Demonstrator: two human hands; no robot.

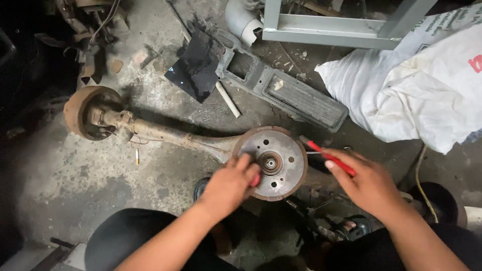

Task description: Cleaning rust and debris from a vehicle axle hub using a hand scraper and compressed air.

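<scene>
A rusty rear axle beam (170, 136) lies across the concrete floor, with a brake drum (89, 111) at its far left end and a round wheel hub (281, 150) at the near end. My left hand (231, 184) rests on the hub's lower left edge, fingers curled over a small red object. My right hand (365, 181) is to the right of the hub and holds a red-handled tool (331, 158) whose tip points at the hub's right rim. The hub's centre bearing (270, 162) shows between the hands.
A grey plastic panel (291, 95) and a black sheet (197, 68) lie beyond the axle. A white sack (416, 90) sits at right under a grey metal frame (326, 30). Dark parts (341, 228) and a yellow cord (419, 180) lie by my knees.
</scene>
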